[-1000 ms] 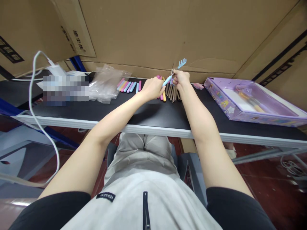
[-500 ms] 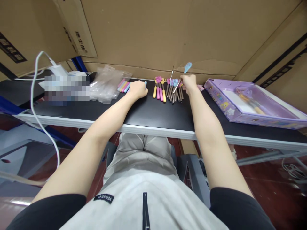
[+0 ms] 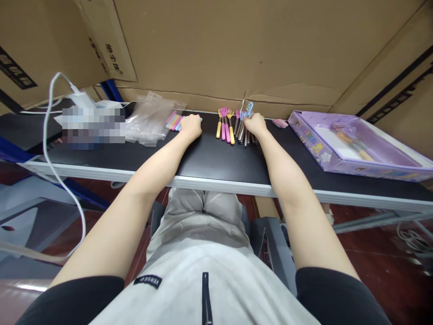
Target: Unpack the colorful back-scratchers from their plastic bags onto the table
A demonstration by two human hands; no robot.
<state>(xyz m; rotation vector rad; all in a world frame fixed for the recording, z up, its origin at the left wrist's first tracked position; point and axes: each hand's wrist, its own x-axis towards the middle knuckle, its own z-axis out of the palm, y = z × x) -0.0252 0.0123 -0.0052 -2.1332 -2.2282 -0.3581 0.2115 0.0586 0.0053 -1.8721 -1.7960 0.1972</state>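
My left hand (image 3: 191, 127) is closed around a light-blue handle, whose tip sticks out by the knuckles. Beside it lie several loose coloured handles (image 3: 173, 121) in pink, yellow and blue. My right hand (image 3: 257, 124) is closed on a back scratcher with a light-blue claw head (image 3: 250, 107); its rod is mostly hidden by the fingers. Under and beside that hand are several bare metal-rod back scratchers (image 3: 241, 131) with claw heads. Between my hands lie several back scratchers (image 3: 227, 128) fitted with yellow and pink handles.
Clear plastic bags (image 3: 149, 119) lie left of the handles. A purple open box (image 3: 338, 164) stands at the right, with a packet (image 3: 280, 123) near it. A white cable (image 3: 50, 149) hangs over the left end of the black table (image 3: 223, 162). Cardboard (image 3: 216, 49) walls the back.
My right hand has moved left and down, bringing the blue-headed back scratcher over the bare-rod ones and uncovering the packet. My left hand has shifted slightly left, towards the loose handles.
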